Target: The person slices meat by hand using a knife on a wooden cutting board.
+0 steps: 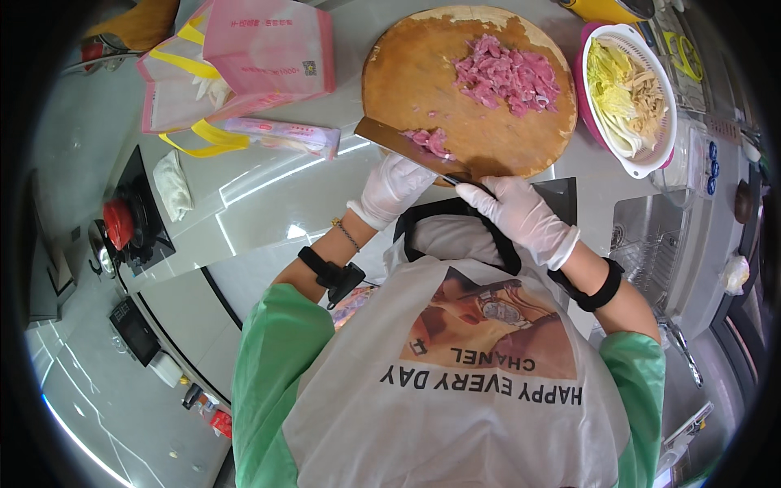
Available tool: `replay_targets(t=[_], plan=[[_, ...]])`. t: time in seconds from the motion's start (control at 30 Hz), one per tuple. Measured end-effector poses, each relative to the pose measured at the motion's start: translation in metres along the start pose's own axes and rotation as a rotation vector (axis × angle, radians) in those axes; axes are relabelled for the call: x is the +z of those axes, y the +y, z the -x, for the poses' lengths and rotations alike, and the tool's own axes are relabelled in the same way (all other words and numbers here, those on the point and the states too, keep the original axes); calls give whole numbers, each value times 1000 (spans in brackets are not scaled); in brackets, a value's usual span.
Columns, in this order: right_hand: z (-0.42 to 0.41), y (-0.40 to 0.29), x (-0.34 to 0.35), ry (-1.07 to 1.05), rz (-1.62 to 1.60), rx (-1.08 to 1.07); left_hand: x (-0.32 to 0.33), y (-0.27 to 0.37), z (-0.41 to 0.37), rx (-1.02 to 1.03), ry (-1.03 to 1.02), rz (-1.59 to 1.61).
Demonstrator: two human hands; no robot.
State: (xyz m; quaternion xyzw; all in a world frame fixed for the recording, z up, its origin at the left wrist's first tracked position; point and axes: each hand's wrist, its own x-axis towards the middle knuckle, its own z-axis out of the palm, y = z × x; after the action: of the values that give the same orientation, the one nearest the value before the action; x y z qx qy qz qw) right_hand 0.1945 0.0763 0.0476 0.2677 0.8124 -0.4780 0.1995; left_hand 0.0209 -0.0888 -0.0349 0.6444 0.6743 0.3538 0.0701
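My right hand [518,213], in a thin white glove, grips the dark handle of a cleaver [399,145] at the near edge of a round wooden chopping board [415,73]. The broad blade reaches across to the left. My left hand [399,183], gloved too, is close against the near side of the blade. Its fingertips are partly hidden, so I cannot tell whether it pinches anything. A few slices of raw pink meat [434,143] lie just beyond the blade. Farther right on the board rests a larger heap of cut raw meat [509,76].
Right of the board stands a white colander [628,165] in a pink bowl, holding cabbage leaves and pale strips. At left are a pink bag [268,49] with yellow handles, a plastic packet [287,135], a white cloth [173,185] and a hob [149,238]. A sink [650,226] lies right.
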Motion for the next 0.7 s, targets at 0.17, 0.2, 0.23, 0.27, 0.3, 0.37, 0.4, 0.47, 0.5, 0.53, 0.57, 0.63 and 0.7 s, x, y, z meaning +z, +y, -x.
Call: replay_targets(t=[0.17,0.2,0.23,0.27,0.3,0.37,0.4,0.47,0.5,0.53,0.57,0.63,0.7], plan=[[33,31,-33,69,99,-111,-1,3,5,-51,-48,-46],[38,35,-40,140,170,-139,-4,3,2,-33,-29,9],[42,38,-46,212,241,-165,-8,4,0,-15,-11,65],[38,45,-50,242,302,-140,-13,5,-2,4,6,121],[36,42,-56,316,408,-149,-20,10,-8,-6,31,156],[25,44,-63,455,600,-202,-41,26,-30,-26,84,233],[21,41,-65,488,652,-210,-52,41,-51,-63,69,207],[15,29,-68,552,756,-230,-50,53,-89,-44,-30,296],[12,26,-70,581,767,-271,-45,53,-107,-36,-79,336],[10,25,-71,609,779,-304,-31,44,-117,-26,-91,286],[10,26,-71,633,791,-334,-11,29,-124,-18,-104,239],[13,31,-73,602,836,-284,2,12,-141,-54,-168,193],[22,39,-77,603,787,-299,6,-5,-153,-127,-229,162]])
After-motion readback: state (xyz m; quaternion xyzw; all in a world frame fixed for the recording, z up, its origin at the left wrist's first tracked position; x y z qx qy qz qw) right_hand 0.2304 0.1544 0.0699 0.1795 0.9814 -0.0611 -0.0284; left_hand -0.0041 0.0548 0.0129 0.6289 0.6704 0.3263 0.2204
